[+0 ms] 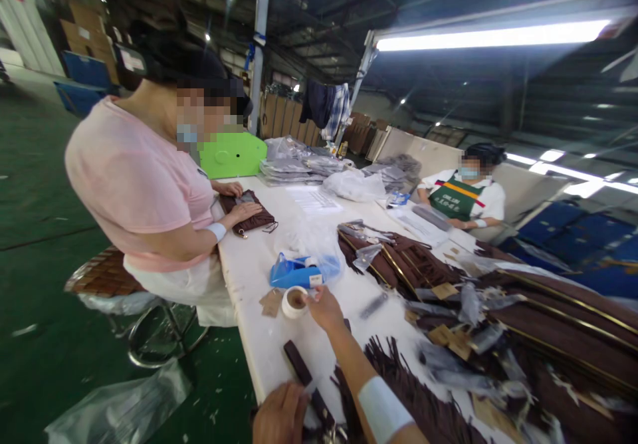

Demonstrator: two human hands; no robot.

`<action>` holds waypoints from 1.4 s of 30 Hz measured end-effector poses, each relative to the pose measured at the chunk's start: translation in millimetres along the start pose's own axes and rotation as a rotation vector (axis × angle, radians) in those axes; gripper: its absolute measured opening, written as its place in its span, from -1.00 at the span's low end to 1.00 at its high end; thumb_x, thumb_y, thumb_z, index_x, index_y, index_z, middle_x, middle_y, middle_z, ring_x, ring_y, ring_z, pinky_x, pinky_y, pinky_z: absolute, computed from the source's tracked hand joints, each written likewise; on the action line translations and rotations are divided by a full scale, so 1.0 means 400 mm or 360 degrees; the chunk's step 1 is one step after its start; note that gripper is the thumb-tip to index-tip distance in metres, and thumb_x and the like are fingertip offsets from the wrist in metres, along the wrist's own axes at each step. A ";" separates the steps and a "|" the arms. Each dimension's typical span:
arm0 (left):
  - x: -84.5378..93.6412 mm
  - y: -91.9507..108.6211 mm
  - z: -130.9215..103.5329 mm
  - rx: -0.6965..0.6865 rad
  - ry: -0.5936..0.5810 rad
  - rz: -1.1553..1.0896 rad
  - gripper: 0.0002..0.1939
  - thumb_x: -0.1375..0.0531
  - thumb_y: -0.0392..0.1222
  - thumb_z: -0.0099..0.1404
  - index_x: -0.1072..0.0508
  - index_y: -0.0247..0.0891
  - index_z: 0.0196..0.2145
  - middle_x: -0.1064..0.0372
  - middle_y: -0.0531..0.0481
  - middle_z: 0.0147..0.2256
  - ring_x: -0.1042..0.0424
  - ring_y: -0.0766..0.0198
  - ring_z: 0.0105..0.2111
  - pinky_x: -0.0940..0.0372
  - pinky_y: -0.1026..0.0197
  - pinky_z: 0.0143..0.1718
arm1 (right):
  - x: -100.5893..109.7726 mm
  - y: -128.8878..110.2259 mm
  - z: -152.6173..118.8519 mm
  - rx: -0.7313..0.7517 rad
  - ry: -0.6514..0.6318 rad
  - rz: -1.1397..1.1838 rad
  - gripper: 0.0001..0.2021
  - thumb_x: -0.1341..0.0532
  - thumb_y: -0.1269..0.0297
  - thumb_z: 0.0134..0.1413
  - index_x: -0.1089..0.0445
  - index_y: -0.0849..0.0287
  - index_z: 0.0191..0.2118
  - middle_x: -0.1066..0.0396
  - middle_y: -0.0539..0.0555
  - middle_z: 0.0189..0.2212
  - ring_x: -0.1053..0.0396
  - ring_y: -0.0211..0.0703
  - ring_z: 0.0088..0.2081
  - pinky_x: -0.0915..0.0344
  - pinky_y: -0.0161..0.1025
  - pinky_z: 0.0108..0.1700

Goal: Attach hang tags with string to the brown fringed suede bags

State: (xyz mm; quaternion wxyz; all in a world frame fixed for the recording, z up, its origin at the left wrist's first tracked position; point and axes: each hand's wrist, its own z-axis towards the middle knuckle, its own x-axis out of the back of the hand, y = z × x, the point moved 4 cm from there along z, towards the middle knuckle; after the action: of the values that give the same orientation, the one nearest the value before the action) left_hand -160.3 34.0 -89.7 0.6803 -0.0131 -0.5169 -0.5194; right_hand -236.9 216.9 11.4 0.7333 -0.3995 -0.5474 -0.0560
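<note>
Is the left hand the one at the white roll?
No, the right hand is at the roll, while the left hand is lower down beside the dark strap.

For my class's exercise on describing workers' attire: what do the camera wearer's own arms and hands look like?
The right hand and left hand are both ungloved. A broad, plain, whitish band wraps the right forearm, with no sleeve over the visible part. The left forearm is out of view, so its covering can't be told.
</note>
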 end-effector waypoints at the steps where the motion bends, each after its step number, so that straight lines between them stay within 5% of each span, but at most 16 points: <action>1: 0.015 0.004 0.005 0.0068 -0.0079 -0.0079 -0.79 0.00 -0.17 0.39 -0.41 -0.17 -0.30 -0.46 -0.03 -0.40 -0.47 0.20 -0.39 -0.32 0.22 -0.35 | 0.030 0.008 -0.030 0.0000 0.0021 0.0011 -0.68 -0.15 0.15 0.08 -0.35 0.22 -0.09 -0.49 0.17 -0.22 -0.45 -0.07 -0.20 -0.28 -0.23 -0.22; 3: 0.042 0.008 0.014 0.0204 -0.0249 -0.0213 -0.77 0.03 -0.13 0.40 -0.38 -0.17 -0.32 -0.43 0.00 -0.40 -0.45 0.20 -0.37 -0.28 0.21 -0.33 | 0.086 0.030 -0.104 0.0018 0.0030 0.0065 -0.72 -0.08 0.11 0.15 -0.36 0.15 -0.13 -0.49 0.10 -0.22 -0.42 -0.12 -0.18 -0.25 -0.24 -0.17; 6: 0.086 0.019 0.021 0.0320 -0.0423 -0.0410 -0.71 0.05 -0.06 0.42 -0.33 -0.19 -0.37 -0.40 0.03 -0.44 -0.42 0.23 -0.39 -0.23 0.24 -0.35 | 0.146 0.079 -0.231 -0.0035 -0.0061 0.0277 -0.71 -0.10 0.03 0.13 -0.38 0.14 -0.38 -0.45 -0.02 -0.49 -0.39 -0.19 -0.41 -0.21 -0.29 -0.32; 9: 0.142 0.059 0.019 0.0197 -0.0489 -0.0503 -0.70 0.06 -0.06 0.42 -0.33 -0.21 -0.38 -0.38 0.02 -0.44 -0.40 0.24 -0.37 -0.17 0.25 -0.36 | 0.180 0.123 -0.355 -0.0171 -0.0133 0.0517 -0.63 -0.12 -0.04 0.11 -0.32 0.17 -0.49 -0.34 -0.05 -0.63 -0.29 -0.24 -0.54 -0.17 -0.31 -0.43; 14: 0.232 0.164 -0.013 -0.0027 -0.0650 -0.0619 -0.72 0.01 -0.06 0.40 -0.32 -0.21 -0.41 -0.34 0.04 -0.46 -0.35 0.26 -0.40 -0.12 0.24 -0.37 | 0.224 0.114 -0.518 -0.0052 -0.0353 0.1064 -0.61 -0.26 0.15 -0.02 -0.35 0.20 -0.07 -0.45 0.09 -0.22 -0.38 -0.17 -0.29 -0.27 -0.31 -0.30; 16: 0.253 0.195 -0.036 0.0030 -0.0787 -0.0710 -0.71 -0.01 -0.05 0.38 -0.31 -0.21 -0.45 -0.32 0.07 -0.48 -0.32 0.28 -0.43 -0.10 0.24 -0.38 | 0.238 0.112 -0.575 -0.0039 -0.0414 0.1078 -0.72 -0.24 0.20 -0.01 -0.41 0.19 -0.16 -0.45 0.04 -0.30 -0.36 -0.20 -0.32 -0.24 -0.33 -0.31; 18: 0.260 0.213 -0.073 0.0143 -0.0983 -0.0842 -0.71 -0.04 -0.05 0.35 -0.32 -0.22 -0.47 -0.31 0.08 -0.50 -0.30 0.29 -0.45 -0.10 0.25 -0.40 | 0.241 0.125 -0.634 -0.0091 -0.0398 0.1006 -0.84 -0.20 0.22 0.04 -0.43 0.21 -0.36 -0.39 -0.03 -0.48 -0.30 -0.25 -0.41 -0.17 -0.35 -0.38; 22: 0.226 0.216 -0.199 0.0531 -0.1432 -0.1417 -0.75 -0.17 0.01 0.21 -0.37 -0.26 -0.36 -0.35 0.06 -0.45 -0.31 0.28 -0.42 -0.16 0.27 -0.40 | 0.203 0.179 -0.774 -0.0304 -0.0348 0.0924 -0.75 -0.19 0.15 0.06 -0.35 0.22 -0.52 -0.27 -0.07 -0.60 -0.19 -0.29 -0.50 -0.06 -0.36 -0.44; 26: 0.162 0.196 -0.325 0.0908 -0.1644 -0.1756 -0.49 -0.32 0.20 -0.05 -0.30 -0.28 -0.39 -0.28 0.10 -0.55 -0.21 0.36 -0.57 -0.09 0.29 -0.51 | 0.149 0.218 -0.897 -0.0474 -0.0387 0.0953 -0.71 -0.15 0.12 0.08 -0.31 0.21 -0.54 -0.26 -0.07 -0.62 -0.19 -0.28 -0.50 -0.05 -0.36 -0.45; 32: 0.166 0.213 -0.329 0.0725 -0.1648 -0.1301 -0.58 -0.23 0.14 0.10 -0.21 -0.25 -0.54 -0.07 0.18 -0.62 -0.07 0.38 -0.58 0.06 0.28 -0.54 | 0.125 0.229 -0.964 -0.0487 -0.0378 0.1222 -0.82 -0.18 0.17 0.07 -0.37 0.16 -0.28 -0.34 -0.08 -0.50 -0.25 -0.26 -0.44 -0.11 -0.38 -0.40; 37: 0.197 0.240 -0.293 0.0314 -0.1652 -0.0929 -0.65 -0.05 0.03 0.29 -0.27 -0.25 -0.53 -0.15 0.12 -0.54 -0.18 0.30 -0.47 -0.03 0.27 -0.43 | 0.083 0.252 -0.973 -0.0714 -0.0321 0.1364 -0.86 -0.21 0.26 -0.02 -0.31 0.20 -0.49 -0.24 -0.10 -0.60 -0.16 -0.31 -0.51 -0.04 -0.39 -0.47; 42: 0.160 0.196 -0.350 0.0812 -0.1782 -0.1446 -0.52 -0.27 0.21 0.01 -0.30 -0.28 -0.41 -0.28 0.09 -0.55 -0.25 0.30 -0.56 -0.13 0.28 -0.51 | 0.056 0.257 -0.978 -0.0836 -0.0248 0.1588 -0.85 -0.23 0.24 -0.08 -0.26 0.18 -0.46 -0.21 -0.13 -0.62 -0.14 -0.33 -0.54 -0.04 -0.39 -0.48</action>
State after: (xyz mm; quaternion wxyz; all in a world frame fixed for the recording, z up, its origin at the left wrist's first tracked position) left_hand -12.0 -52.0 -68.1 0.0183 0.0972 -0.8431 -0.5286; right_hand 121.9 40.9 -55.5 0.5044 -0.7815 -0.3126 0.1926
